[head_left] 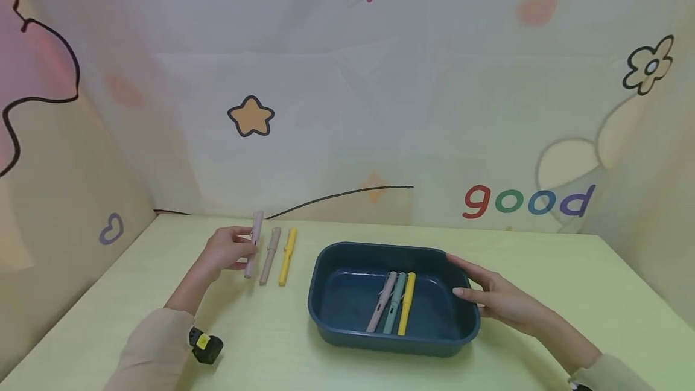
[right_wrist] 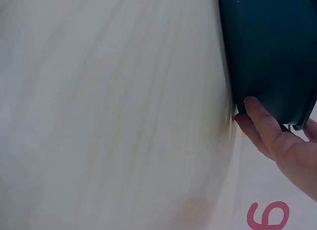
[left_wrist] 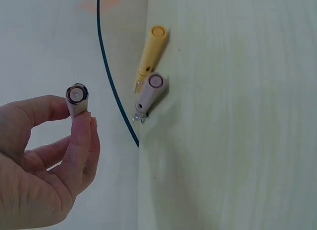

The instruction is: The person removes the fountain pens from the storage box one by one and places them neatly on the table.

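Observation:
At the left, my left hand [head_left: 228, 248] pinches a pale lilac pen [head_left: 257, 225] between thumb and fingers; its round end faces the camera in the left wrist view. Just right of it on the table lie a greyish-mauve pen [head_left: 269, 256] and a yellow pen [head_left: 288, 257], side by side. My right hand [head_left: 502, 299] grips the right end of a dark blue bin [head_left: 347, 336], thumb over the rim and other fingers along the outside. Inside the bin lie a lilac pen [head_left: 382, 301], a teal pen [head_left: 394, 303] and a yellow pen [head_left: 406, 304] in a row.
The pale yellow-green table [head_left: 260, 343] meets a printed backdrop [head_left: 326, 137] along its far edge. A small black device [head_left: 206, 346] sits at the left wrist.

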Tool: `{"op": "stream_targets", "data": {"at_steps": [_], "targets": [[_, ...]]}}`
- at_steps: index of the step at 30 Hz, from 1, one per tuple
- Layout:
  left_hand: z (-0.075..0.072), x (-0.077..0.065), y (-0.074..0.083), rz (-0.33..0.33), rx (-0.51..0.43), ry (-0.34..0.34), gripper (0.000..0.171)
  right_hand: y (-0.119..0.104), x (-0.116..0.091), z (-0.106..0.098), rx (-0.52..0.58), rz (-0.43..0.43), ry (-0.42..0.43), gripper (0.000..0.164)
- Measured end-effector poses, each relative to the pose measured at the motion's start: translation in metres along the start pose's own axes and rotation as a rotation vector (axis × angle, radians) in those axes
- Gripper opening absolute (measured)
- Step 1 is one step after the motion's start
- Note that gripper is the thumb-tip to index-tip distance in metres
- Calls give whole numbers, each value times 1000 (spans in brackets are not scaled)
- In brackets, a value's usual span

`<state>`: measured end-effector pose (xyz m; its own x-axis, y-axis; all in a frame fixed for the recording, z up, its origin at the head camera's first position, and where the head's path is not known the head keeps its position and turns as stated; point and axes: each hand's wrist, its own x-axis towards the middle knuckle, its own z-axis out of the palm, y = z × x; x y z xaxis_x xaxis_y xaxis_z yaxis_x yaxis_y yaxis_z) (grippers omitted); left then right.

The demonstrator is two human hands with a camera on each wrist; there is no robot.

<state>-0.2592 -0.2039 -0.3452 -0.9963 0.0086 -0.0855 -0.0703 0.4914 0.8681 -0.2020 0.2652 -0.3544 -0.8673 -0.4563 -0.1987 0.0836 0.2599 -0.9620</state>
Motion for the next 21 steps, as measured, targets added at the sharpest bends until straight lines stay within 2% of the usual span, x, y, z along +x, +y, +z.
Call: {"op": "stream_targets", "data": {"at_steps": [10,21], "targets": [[0,15,-13,-64,39,-31,52,2,-1,0,11,9,10,75],[0,22,-16,-104,122,-44,53,1,-1,0,33,-11,-6,75]]}}
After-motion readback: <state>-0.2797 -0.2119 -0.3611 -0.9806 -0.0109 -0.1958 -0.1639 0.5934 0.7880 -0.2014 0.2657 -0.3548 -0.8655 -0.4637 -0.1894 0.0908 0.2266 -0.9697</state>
